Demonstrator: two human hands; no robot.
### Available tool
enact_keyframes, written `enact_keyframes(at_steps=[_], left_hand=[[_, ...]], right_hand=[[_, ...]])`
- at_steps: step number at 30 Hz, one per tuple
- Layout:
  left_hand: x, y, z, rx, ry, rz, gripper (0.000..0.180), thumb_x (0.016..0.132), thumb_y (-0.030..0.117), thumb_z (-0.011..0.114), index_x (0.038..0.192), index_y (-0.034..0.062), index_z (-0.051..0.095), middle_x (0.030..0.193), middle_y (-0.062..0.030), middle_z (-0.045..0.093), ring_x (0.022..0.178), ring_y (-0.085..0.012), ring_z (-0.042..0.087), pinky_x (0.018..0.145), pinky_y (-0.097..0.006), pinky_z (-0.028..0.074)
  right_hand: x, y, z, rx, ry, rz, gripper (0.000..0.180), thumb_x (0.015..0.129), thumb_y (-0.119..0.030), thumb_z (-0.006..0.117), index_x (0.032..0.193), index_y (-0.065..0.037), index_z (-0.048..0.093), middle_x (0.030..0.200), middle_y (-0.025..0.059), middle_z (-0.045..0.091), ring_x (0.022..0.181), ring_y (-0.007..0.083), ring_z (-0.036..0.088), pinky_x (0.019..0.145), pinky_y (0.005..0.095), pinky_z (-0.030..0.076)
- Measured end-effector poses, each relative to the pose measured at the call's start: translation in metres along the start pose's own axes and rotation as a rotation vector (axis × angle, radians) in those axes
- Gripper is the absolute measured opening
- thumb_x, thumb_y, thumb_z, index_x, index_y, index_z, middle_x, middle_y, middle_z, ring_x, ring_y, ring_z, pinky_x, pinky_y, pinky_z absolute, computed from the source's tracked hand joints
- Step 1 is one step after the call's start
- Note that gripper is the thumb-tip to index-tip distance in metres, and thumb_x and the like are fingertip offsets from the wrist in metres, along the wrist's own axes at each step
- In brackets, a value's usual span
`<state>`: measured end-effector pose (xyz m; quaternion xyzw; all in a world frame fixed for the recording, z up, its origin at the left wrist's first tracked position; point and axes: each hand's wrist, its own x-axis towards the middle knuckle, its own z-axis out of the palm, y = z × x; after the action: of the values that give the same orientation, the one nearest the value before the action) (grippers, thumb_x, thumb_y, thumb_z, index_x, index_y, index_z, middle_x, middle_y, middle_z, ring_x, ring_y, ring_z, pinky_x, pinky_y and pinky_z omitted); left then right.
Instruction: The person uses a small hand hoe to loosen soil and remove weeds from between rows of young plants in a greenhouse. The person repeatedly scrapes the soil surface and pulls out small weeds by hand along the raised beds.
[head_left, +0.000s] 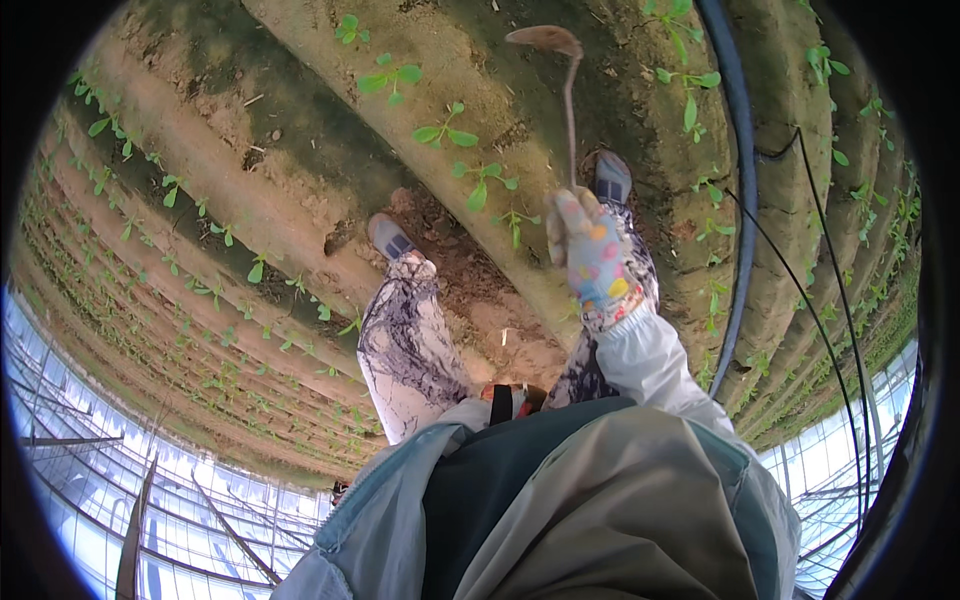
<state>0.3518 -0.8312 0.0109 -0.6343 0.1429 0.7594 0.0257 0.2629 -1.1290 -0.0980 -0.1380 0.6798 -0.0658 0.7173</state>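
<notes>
My right hand (592, 250), in a light glove with coloured spots, is closed around the grip of a small hand hoe (572, 110). The hoe's thin neck points away from me and bends at the far end into a brown blade (545, 39) turned to the left. That blade hangs over the dark furrow, and whether it touches the soil I cannot tell. Young green seedlings (487, 184) grow on the ridge just left of the hoe, and more seedlings (690, 80) stand to its right. My left hand is out of sight.
A thick dark hose (742, 150) runs along the bed on the right, with thin black lines (815, 290) beyond it. My shoes (389, 236) stand in the soil between planted ridges. Rows of seedlings stretch left toward the translucent greenhouse wall (200, 520).
</notes>
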Motion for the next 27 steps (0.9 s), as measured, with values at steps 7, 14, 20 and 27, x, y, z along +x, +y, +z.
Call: enact_keyframes(at_steps=[7, 14, 20, 27], left_hand=[[0.096, 0.014, -0.015, 0.086, -0.058, 0.084, 0.039, 0.094, 0.020, 0.056, 0.131, 0.0082, 0.056, 0.107, -0.0179, 0.065, 0.095, -0.0292, 0.065, 0.079, -0.040, 0.050], [0.186, 0.023, -0.025, 0.148, -0.044, 0.189, 0.039, 0.093, 0.020, 0.056, 0.131, 0.0080, 0.056, 0.105, -0.0179, 0.065, 0.094, -0.0295, 0.065, 0.078, -0.041, 0.050], [0.222, 0.010, -0.026, 0.239, -0.048, 0.318, 0.039, 0.093, 0.020, 0.056, 0.130, 0.0079, 0.056, 0.104, -0.0178, 0.065, 0.093, -0.0298, 0.065, 0.078, -0.041, 0.050], [0.225, -0.050, -0.032, 0.450, 0.072, 0.523, 0.039, 0.093, 0.019, 0.056, 0.130, 0.0077, 0.056, 0.103, -0.0178, 0.065, 0.092, -0.0302, 0.065, 0.077, -0.042, 0.050]], right_hand=[[0.062, 0.028, 0.014, 0.371, 0.117, -0.064, 0.018, 0.097, -0.029, 0.056, 0.093, -0.011, 0.056, 0.063, -0.0030, 0.050, 0.044, 0.0061, 0.041, 0.040, 0.0208, 0.032], [0.082, 0.040, -0.013, 0.579, 0.154, -0.046, 0.019, 0.099, -0.031, 0.053, 0.099, -0.013, 0.051, 0.059, -0.0007, 0.043, 0.041, 0.0118, 0.039, 0.038, 0.0273, 0.033], [0.083, 0.048, -0.021, 0.616, 0.204, -0.079, 0.018, 0.098, -0.031, 0.055, 0.099, -0.013, 0.053, 0.060, 0.0022, 0.048, 0.039, 0.0138, 0.041, 0.038, 0.0285, 0.034], [0.029, 0.080, 0.004, 0.803, 0.063, -0.409, 0.018, 0.099, -0.032, 0.053, 0.099, -0.013, 0.055, 0.059, 0.0003, 0.045, 0.039, 0.0126, 0.039, 0.038, 0.0282, 0.033]])
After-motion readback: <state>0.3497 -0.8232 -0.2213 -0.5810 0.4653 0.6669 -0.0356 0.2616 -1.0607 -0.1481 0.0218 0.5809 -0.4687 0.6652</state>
